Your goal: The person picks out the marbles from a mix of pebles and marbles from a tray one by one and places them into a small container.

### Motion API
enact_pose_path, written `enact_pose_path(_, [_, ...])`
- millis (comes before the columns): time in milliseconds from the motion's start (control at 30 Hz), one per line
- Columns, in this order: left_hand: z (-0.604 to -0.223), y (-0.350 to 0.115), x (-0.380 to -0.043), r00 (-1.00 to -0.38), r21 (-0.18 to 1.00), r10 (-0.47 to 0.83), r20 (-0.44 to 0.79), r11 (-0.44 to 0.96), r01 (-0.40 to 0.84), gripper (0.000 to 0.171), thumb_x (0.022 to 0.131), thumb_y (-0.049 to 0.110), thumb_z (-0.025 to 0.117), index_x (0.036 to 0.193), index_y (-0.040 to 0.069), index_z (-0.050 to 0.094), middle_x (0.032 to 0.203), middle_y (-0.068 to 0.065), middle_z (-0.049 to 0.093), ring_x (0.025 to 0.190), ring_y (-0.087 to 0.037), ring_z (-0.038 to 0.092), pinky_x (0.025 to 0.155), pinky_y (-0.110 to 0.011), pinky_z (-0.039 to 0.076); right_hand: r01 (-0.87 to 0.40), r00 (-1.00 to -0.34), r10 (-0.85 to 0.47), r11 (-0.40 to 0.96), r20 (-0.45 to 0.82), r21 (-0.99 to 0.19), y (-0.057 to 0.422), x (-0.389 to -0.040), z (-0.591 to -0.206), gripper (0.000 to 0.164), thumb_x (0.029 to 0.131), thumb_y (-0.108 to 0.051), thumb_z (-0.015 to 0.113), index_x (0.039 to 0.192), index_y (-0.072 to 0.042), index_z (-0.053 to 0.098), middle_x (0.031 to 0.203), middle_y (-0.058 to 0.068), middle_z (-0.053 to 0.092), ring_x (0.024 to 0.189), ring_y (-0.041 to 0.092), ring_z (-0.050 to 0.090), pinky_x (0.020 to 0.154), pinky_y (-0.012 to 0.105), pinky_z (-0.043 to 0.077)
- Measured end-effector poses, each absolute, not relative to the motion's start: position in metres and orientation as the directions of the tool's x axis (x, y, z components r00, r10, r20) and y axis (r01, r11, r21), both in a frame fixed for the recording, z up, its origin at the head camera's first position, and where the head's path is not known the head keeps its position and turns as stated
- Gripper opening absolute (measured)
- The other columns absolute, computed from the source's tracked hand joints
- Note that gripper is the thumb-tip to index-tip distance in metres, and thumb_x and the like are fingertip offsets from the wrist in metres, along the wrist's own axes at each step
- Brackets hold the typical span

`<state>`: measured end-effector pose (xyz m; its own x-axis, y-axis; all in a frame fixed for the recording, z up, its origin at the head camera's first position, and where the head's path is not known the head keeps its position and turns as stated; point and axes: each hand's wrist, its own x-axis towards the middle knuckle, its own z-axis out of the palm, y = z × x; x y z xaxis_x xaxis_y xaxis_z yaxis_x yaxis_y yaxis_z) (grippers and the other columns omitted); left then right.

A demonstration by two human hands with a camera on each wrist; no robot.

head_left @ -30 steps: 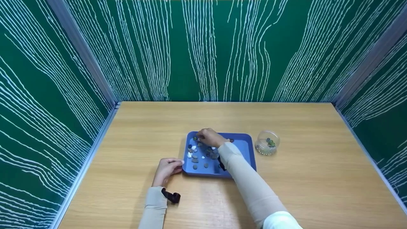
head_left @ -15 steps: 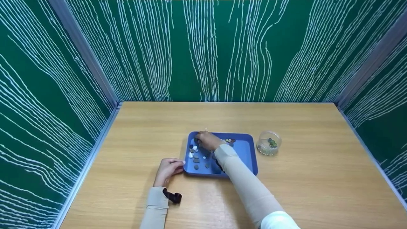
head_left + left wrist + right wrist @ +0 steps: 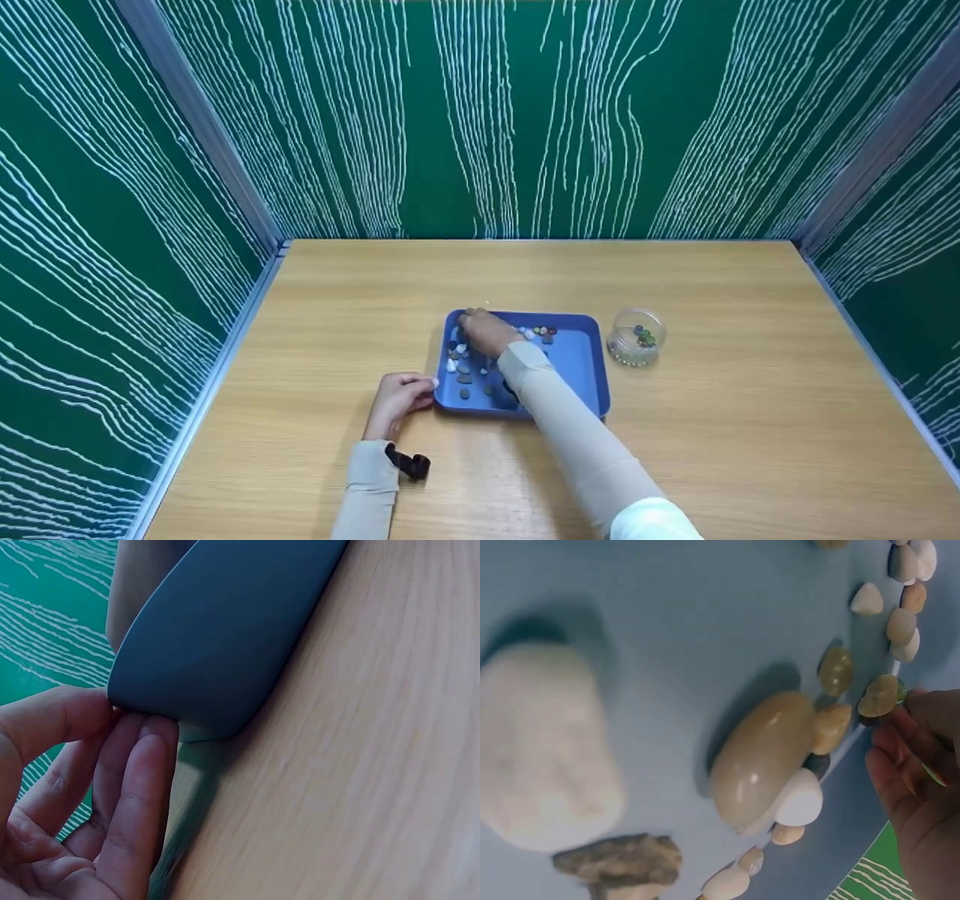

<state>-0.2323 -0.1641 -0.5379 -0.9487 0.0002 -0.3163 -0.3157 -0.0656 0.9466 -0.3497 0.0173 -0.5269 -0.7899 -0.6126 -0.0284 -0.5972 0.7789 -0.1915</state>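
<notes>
A blue tray (image 3: 581, 367) holds scattered pebbles and stones. My left hand (image 3: 397, 401) pinches its near left corner, thumb at the rim and fingertips against the outer wall in the left wrist view. My right hand (image 3: 487, 331) reaches into the far left corner. In the right wrist view, its thumb tip lies right at a green marble (image 3: 901, 691), partly hidden behind a yellowish pebble (image 3: 878, 696). The other fingers are loosely bent, just apart from the thumb. A brown oval stone (image 3: 761, 761) and a white pebble (image 3: 800, 797) lie close by.
To the right of the tray stands a clear round container (image 3: 636, 339) with green and dark marbles inside. The wooden table (image 3: 360, 300) meets green walls (image 3: 465, 150) with white wavy lines. A black strap (image 3: 409, 460) is on the left wrist.
The right hand has shifted slightly left, deeper into the tray's far left corner, and more pebbles along the far wall now show. The left hand keeps its hold on the tray.
</notes>
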Motion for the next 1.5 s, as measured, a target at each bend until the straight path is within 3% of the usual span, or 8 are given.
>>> enact_pose_path(200, [-0.529, -0.161, -0.227, -0.947, 0.944, -0.002, -0.321, -0.076, -0.32, 0.02, 0.083, -0.002, 0.065, 0.097, -0.016, 0.067, 0.079, -0.002, 0.069, 0.07, -0.011, 0.066, 0.072, -0.028, 0.06, -0.596, -0.793, -0.609, 0.776, 0.0, -0.206, 0.019, -0.349, -0.529, 0.019, 0.097, -0.006, 0.053, 0.101, 0.001, 0.07, 0.094, 0.015, 0.068, 0.08, 0.024, 0.064, 0.071, 0.035, 0.057])
enact_pose_path(367, [-0.531, -0.161, -0.227, -0.947, 0.944, -0.002, -0.32, -0.08, -0.319, 0.019, 0.082, -0.003, 0.065, 0.096, -0.016, 0.067, 0.078, -0.002, 0.068, 0.069, -0.011, 0.065, 0.07, -0.028, 0.06, -0.602, -0.786, -0.618, 0.759, 0.018, -0.248, 0.021, -0.349, -0.531, 0.016, 0.095, -0.005, 0.056, 0.095, 0.002, 0.071, 0.087, 0.015, 0.068, 0.069, 0.021, 0.056, 0.065, 0.035, 0.055])
enact_pose_path(833, [-0.531, -0.161, -0.227, -0.945, 0.943, -0.013, -0.328, -0.066, -0.326, 0.024, 0.083, -0.003, 0.063, 0.101, -0.018, 0.065, 0.082, -0.004, 0.07, 0.074, -0.012, 0.066, 0.073, -0.029, 0.06, -0.629, -0.767, -0.634, 0.713, 0.098, -0.309, 0.031, -0.349, -0.53, 0.011, 0.09, -0.003, 0.061, 0.085, 0.003, 0.07, 0.078, 0.014, 0.066, 0.063, 0.016, 0.048, 0.058, 0.032, 0.049])
enact_pose_path(1100, [-0.558, -0.164, -0.238, -0.941, 0.938, -0.023, -0.339, -0.084, -0.336, 0.023, 0.082, -0.002, 0.066, 0.1, -0.016, 0.067, 0.081, -0.002, 0.069, 0.071, -0.01, 0.065, 0.07, -0.028, 0.061, -0.608, -0.772, -0.634, 0.715, 0.045, -0.346, 0.039, -0.351, -0.525, 0.014, 0.093, -0.006, 0.059, 0.093, 0.0, 0.071, 0.083, 0.013, 0.066, 0.066, 0.017, 0.053, 0.061, 0.028, 0.049])
enact_pose_path(1333, [-0.563, -0.163, -0.24, -0.94, 0.941, -0.069, -0.335, -0.076, -0.33, 0.022, 0.081, -0.002, 0.067, 0.098, -0.014, 0.068, 0.081, -0.004, 0.069, 0.069, -0.011, 0.065, 0.067, -0.026, 0.06, -0.485, -0.825, -0.56, 0.772, -0.078, -0.411, 0.039, -0.35, -0.51, 0.022, 0.093, -0.013, 0.06, 0.11, -0.004, 0.071, 0.107, 0.011, 0.068, 0.09, 0.018, 0.061, 0.078, 0.026, 0.056])
enact_pose_path(1500, [-0.561, -0.164, -0.241, -0.936, 0.939, -0.076, -0.343, -0.072, -0.338, 0.023, 0.081, -0.002, 0.067, 0.1, -0.015, 0.067, 0.083, -0.006, 0.07, 0.069, -0.012, 0.065, 0.067, -0.026, 0.06, -0.455, -0.824, -0.554, 0.773, -0.121, -0.442, 0.041, -0.349, -0.497, 0.023, 0.093, -0.012, 0.061, 0.113, -0.006, 0.07, 0.11, 0.008, 0.068, 0.098, 0.018, 0.063, 0.087, 0.029, 0.056])
